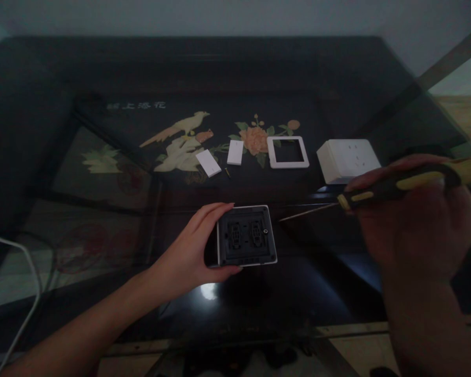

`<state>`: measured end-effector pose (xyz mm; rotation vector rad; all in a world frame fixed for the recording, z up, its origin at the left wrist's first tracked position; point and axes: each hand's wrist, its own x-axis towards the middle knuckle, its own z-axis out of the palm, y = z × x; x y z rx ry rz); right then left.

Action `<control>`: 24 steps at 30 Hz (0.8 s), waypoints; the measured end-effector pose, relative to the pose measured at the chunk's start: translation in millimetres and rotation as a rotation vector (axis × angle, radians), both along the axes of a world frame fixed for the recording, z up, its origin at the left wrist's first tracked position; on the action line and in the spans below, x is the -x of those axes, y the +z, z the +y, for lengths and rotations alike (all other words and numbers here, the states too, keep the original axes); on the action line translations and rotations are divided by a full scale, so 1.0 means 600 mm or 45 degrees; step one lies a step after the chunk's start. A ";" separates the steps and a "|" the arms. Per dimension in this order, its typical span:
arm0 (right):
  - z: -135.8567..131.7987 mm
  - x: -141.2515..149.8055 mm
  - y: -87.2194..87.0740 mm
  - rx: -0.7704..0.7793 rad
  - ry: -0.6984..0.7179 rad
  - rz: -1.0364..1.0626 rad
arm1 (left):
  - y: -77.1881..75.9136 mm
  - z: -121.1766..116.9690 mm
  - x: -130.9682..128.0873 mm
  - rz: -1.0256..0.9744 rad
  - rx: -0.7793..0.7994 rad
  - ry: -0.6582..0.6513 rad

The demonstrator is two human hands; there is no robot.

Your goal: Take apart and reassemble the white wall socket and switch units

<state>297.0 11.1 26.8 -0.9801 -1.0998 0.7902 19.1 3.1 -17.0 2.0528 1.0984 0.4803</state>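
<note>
My left hand (pixel 208 241) grips a square wall switch (pixel 246 251) by its left, top and bottom edges. The switch has a white rim, and its black inner face with two rocker mechanisms is exposed. A small screw head (pixel 265 231) shows at its right side. In my right hand (pixel 416 225) is a screwdriver (pixel 371 193) with a black and yellow handle. Its thin shaft points left, and the tip is just right of the switch, apart from it. The fingers of my right hand are wrapped round the handle.
On the dark glossy table (pixel 204 68) lie two white rocker caps, a left one (pixel 208 163) and a right one (pixel 235 152). Beside them are a small screw (pixel 227 173), a white square frame (pixel 272 153) and a white socket box (pixel 332 162). A white cable (pixel 33 267) runs at far left.
</note>
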 end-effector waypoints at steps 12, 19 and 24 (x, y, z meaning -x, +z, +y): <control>-0.021 0.032 -0.012 -0.162 -0.017 -0.186 | -0.004 0.004 0.002 0.034 -0.018 -0.043; -0.015 0.029 -0.017 -0.245 -0.089 -0.168 | -0.004 0.003 0.002 0.024 -0.031 -0.037; -0.020 0.024 -0.014 -0.182 -0.019 -0.273 | -0.004 0.003 0.003 0.036 -0.021 -0.032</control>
